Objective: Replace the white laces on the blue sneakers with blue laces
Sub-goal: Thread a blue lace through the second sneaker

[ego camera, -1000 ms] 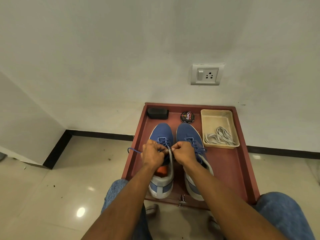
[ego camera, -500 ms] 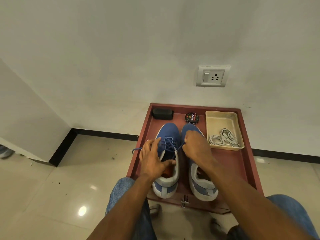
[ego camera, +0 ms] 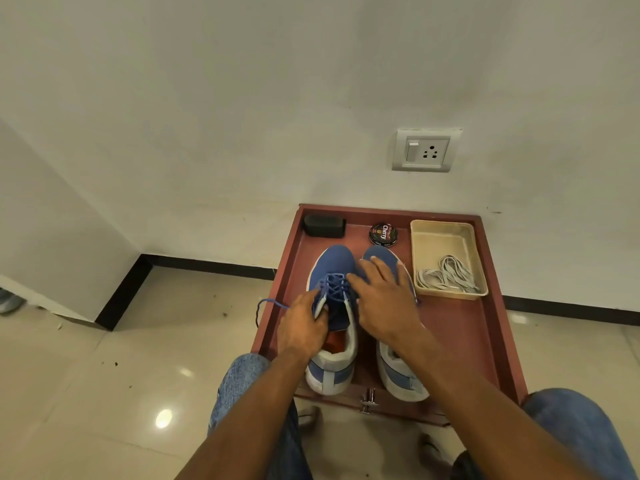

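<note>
Two blue sneakers stand side by side, toes toward the wall, on a reddish-brown tray point(ego camera: 460, 337). The left sneaker point(ego camera: 332, 265) carries a blue lace point(ego camera: 334, 285) through its eyelets; one free end loops out over the tray's left edge. My left hand point(ego camera: 301, 327) grips the left side of that shoe's opening, fingers curled at the eyelet edge. My right hand point(ego camera: 384, 299) lies flat with straight fingers over the right sneaker point(ego camera: 398, 379), hiding its lacing. The white laces point(ego camera: 446, 275) lie bundled in a beige plastic tray point(ego camera: 443, 233).
A black sponge block point(ego camera: 324, 225) and a round shoe polish tin point(ego camera: 383, 234) sit at the tray's far end by the wall. A wall socket point(ego camera: 424, 150) is above. My knees in jeans flank the tray's near edge. Glossy tiled floor lies to the left.
My right hand let go of the lace, opened and moved onto the right sneaker. My left hand shifted down to the side of the left shoe's opening. The camera tilted slightly.
</note>
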